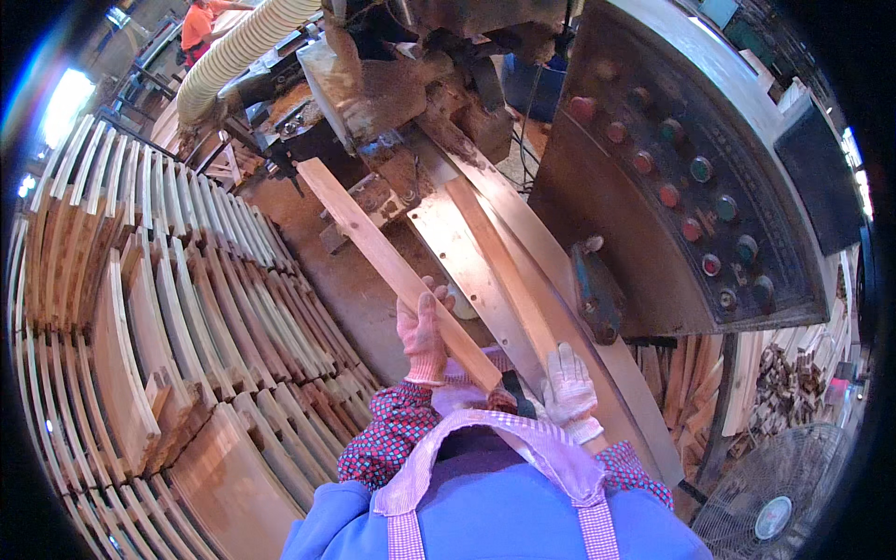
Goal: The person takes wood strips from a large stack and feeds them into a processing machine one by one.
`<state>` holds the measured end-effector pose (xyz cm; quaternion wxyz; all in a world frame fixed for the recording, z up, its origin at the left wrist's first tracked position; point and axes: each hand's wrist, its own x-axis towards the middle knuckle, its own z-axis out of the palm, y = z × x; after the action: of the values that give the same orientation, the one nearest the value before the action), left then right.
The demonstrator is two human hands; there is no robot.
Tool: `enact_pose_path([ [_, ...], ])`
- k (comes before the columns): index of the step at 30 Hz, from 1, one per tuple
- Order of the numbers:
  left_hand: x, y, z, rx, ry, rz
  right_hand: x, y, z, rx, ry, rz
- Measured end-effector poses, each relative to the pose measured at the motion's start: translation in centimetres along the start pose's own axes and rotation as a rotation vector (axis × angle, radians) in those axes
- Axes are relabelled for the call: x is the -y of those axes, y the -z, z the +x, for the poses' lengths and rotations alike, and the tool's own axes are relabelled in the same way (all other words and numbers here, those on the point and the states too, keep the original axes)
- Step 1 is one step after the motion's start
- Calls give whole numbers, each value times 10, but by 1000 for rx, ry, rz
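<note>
Loose board (381, 247) was clasped by left grip (424, 343). Right grip (569, 394) was laid open, flat at near end of second board (505, 271). Control panel (644, 215), rightward of both, couldn't be read.

Left side of frame: boards (187, 299), stacked in rows. Upper left: a ribbed, cream-coloured hose (201, 89), curving downward; beyond it, a person (196, 30) in an orange top. Upper right: a dark control panel (686, 215) fitted with red and green push-buttons (669, 195). Lower right, below the panel: a heap of wood pieces (789, 383). Lower right corner: a round fan (773, 516) with a wire guard (817, 471) and pale hub.
</note>
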<state>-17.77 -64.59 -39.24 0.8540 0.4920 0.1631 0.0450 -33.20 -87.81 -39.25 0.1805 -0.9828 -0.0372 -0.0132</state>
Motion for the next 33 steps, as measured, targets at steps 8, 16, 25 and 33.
enact_pose_path([
  [8,-16,15,10,5,8,117,21,-36,249,-336,296,-221],
  [16,-39,9,42,-142,-151,108,50,-40,325,-141,265,355],
  [25,-14,27,23,162,-283,577,82,0,125,286,230,809],
  [33,-355,191,81,-835,-621,2300,-38,-32,21,-155,297,-191],
])
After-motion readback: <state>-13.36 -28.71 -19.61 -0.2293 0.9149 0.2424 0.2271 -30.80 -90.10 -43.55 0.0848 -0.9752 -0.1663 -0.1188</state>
